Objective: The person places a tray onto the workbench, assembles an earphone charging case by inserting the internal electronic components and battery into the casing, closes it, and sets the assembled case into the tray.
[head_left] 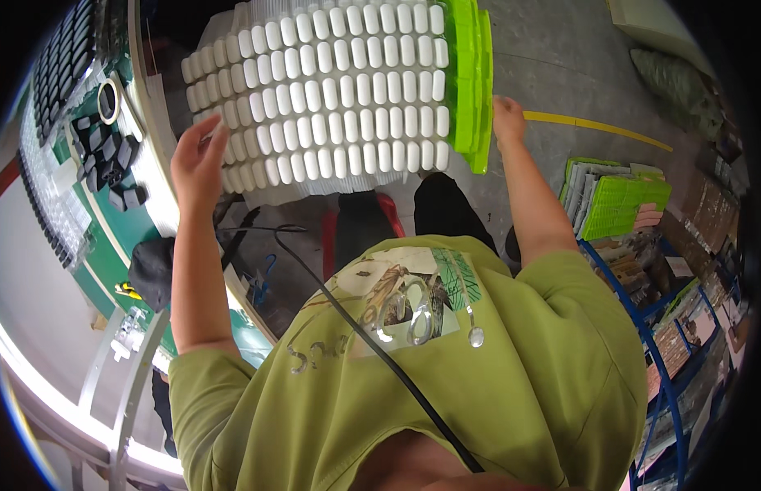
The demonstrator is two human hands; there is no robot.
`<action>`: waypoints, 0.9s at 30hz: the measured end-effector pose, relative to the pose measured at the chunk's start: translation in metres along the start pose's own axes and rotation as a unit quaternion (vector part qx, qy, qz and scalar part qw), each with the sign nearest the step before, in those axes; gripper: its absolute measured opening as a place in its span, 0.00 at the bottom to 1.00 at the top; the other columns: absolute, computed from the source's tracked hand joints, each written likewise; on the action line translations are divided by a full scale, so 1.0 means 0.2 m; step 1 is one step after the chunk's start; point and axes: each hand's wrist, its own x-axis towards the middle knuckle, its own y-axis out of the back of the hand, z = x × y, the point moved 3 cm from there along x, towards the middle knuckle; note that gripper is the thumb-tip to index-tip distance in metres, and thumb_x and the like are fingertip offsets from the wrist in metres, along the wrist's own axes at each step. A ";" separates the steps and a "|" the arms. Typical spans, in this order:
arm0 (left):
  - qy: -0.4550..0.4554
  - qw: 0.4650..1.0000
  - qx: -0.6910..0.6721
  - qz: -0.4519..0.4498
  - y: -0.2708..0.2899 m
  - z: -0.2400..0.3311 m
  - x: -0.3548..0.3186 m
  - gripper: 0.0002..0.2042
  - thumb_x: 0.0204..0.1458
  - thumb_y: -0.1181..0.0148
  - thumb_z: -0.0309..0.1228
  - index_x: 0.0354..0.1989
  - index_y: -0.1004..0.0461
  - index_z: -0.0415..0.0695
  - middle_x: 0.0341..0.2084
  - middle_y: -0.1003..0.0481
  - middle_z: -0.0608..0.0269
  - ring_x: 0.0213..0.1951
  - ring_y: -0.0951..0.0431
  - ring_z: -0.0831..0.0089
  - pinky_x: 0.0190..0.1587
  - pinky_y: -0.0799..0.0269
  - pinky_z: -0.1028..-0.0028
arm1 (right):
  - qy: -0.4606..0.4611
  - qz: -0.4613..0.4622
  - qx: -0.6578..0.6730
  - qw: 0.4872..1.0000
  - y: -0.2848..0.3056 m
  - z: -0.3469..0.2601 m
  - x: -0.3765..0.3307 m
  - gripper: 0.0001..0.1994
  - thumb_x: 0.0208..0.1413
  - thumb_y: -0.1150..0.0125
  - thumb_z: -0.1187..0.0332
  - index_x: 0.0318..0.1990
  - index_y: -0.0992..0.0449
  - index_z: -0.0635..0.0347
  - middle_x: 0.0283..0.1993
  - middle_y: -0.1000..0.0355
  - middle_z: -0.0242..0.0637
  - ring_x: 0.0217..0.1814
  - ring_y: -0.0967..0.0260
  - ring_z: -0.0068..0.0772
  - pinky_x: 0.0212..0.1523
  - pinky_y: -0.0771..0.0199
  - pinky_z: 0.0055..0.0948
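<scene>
In front of me lies a clear plastic tray point(315, 192) filled with several rows of white oblong pieces point(339, 90). Bright green plastic, apparently a crate point(472, 86), shows along the right end of the tray. My left hand point(198, 164) is at the tray's near left corner, thumb and fingers closed about its edge; the fingertips are partly hidden. On the other side, my right hand point(509, 123) grips the outer edge of the green crate, its fingers curled behind the rim.
A green-topped workbench point(110, 217) on my left carries black pieces point(110, 159), a roll of tape point(109, 100) and clear trays. At right, a stack of green crates point(621, 200) stands near a blue metal rack point(654, 352). A yellow line point(593, 124) crosses the grey floor.
</scene>
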 end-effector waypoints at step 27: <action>0.083 0.981 -0.116 0.135 -0.16 -0.17 -1.24 0.08 0.53 0.39 0.25 0.41 0.24 0.39 0.35 0.23 0.64 0.37 0.24 0.77 0.42 0.29 0.78 | 0.316 0.091 -0.187 0.926 1.02 -0.60 0.37 0.16 0.60 0.50 0.59 0.40 0.25 0.66 0.42 0.26 0.52 0.44 0.29 0.53 0.45 0.31 0.43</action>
